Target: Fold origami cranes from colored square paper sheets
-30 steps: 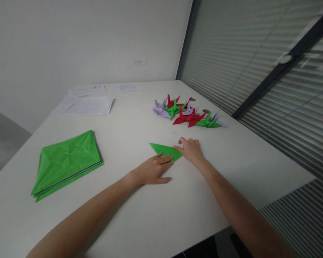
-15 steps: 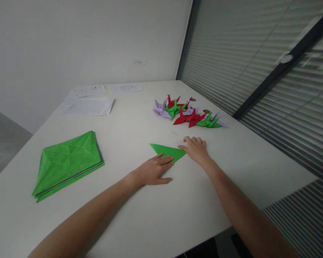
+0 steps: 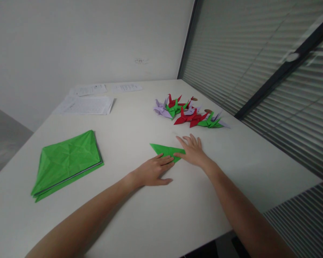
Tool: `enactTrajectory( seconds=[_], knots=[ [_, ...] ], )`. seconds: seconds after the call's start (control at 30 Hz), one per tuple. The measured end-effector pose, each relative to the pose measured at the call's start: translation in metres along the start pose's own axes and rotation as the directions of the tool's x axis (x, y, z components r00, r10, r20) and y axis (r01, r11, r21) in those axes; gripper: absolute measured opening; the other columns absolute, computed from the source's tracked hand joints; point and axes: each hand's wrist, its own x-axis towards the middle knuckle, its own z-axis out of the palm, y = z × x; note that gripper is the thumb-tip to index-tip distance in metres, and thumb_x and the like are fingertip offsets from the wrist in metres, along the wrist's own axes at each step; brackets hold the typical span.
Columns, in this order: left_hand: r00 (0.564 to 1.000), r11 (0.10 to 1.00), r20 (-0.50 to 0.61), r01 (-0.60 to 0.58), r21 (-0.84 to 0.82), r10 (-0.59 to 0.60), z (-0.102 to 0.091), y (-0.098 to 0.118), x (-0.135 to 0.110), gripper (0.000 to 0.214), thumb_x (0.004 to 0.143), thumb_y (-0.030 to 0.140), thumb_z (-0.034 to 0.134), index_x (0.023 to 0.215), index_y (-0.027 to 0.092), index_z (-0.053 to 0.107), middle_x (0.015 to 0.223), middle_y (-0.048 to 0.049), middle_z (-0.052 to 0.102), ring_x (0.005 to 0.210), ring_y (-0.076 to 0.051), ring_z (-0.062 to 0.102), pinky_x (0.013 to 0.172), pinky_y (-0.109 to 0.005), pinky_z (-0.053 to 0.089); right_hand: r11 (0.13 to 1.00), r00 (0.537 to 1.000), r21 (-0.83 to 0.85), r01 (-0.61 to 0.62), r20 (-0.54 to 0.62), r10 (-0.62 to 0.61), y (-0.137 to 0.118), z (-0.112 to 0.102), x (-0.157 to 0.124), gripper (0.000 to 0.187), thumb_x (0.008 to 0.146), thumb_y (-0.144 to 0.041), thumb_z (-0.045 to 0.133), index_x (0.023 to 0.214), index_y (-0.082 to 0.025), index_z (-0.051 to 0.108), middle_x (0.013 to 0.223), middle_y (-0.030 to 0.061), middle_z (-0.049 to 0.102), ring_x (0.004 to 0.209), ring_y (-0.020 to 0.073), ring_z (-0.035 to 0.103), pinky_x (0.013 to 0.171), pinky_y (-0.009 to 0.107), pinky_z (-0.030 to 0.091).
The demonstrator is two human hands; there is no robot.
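A green paper [image 3: 165,149], folded into a triangle, lies flat on the white table [image 3: 129,129]. My left hand [image 3: 156,170] rests open on its lower edge, fingers stretched across the paper and thumb out on the tabletop. At the paper's right end is my right hand [image 3: 193,149], its fingers spread and its thumb over the green sheet near my left fingertips. Part of the triangle's lower side is hidden under the hands.
Folded paper cranes [image 3: 188,116] in red, green and lilac cluster beyond my right hand. A stack of green paper [image 3: 70,157] lies at the left. Printed sheets [image 3: 88,105] sit at the far left, and window blinds [image 3: 247,71] border the right side.
My right hand has shifted slightly left onto the paper; its curled fingers have spread out. The left hand stays in place on the triangle.
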Motion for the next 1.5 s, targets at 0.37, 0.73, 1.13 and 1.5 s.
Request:
enactTrajectory(
  seconds=[0.37, 0.73, 1.13, 1.5],
  knots=[
    [1.0, 1.0, 0.013, 0.013, 0.007, -0.013, -0.001, 0.0, -0.001, 0.062, 0.091, 0.049, 0.052, 0.139, 0.011, 0.046, 0.149, -0.0177, 0.041, 0.14, -0.027, 0.038, 0.119, -0.046, 0.024, 0.961, 0.974, 0.168, -0.217, -0.034, 0.226, 0.074, -0.003, 0.007, 0.075, 0.085, -0.058, 0.052, 0.147, -0.019, 0.037, 0.139, 0.0194, 0.048, 0.129, 0.038, 0.041, 0.102, 0.054, 0.033],
    [1.0, 1.0, 0.007, 0.015, 0.0, -0.015, -0.001, 0.0, -0.001, 0.06, 0.091, 0.049, 0.052, 0.138, 0.013, 0.047, 0.148, -0.0172, 0.042, 0.139, -0.027, 0.04, 0.119, -0.048, 0.025, 0.985, 0.988, 0.087, -0.15, -0.005, 0.151, 0.052, -0.001, 0.006, 0.088, 0.071, -0.064, 0.067, 0.145, -0.026, 0.039, 0.139, 0.0162, 0.047, 0.129, 0.0379, 0.039, 0.103, 0.05, 0.033],
    [1.0, 1.0, 0.017, 0.002, 0.022, -0.002, 0.0, -0.001, -0.001, 0.062, 0.091, 0.05, 0.051, 0.14, 0.013, 0.045, 0.149, -0.0172, 0.041, 0.139, -0.028, 0.039, 0.118, -0.048, 0.025, 0.98, 0.998, 0.188, 0.06, -0.01, -0.059, 0.026, -0.008, 0.007, 0.093, 0.066, -0.064, 0.073, 0.146, -0.03, 0.038, 0.145, 0.0138, 0.038, 0.137, 0.0371, 0.03, 0.109, 0.05, 0.028],
    [0.999, 0.997, -0.011, -0.031, 0.068, 0.032, 0.0, 0.0, -0.003, 0.056, 0.094, 0.046, 0.046, 0.137, 0.01, 0.047, 0.147, -0.0198, 0.044, 0.138, -0.029, 0.041, 0.117, -0.048, 0.027, 0.879, 0.984, 0.466, 0.1, -0.18, -0.017, 0.052, -0.008, 0.011, 0.035, 0.088, -0.045, 0.058, 0.109, -0.021, 0.071, 0.105, 0.0116, 0.067, 0.103, 0.0271, 0.06, 0.098, 0.043, 0.042]
  ],
)
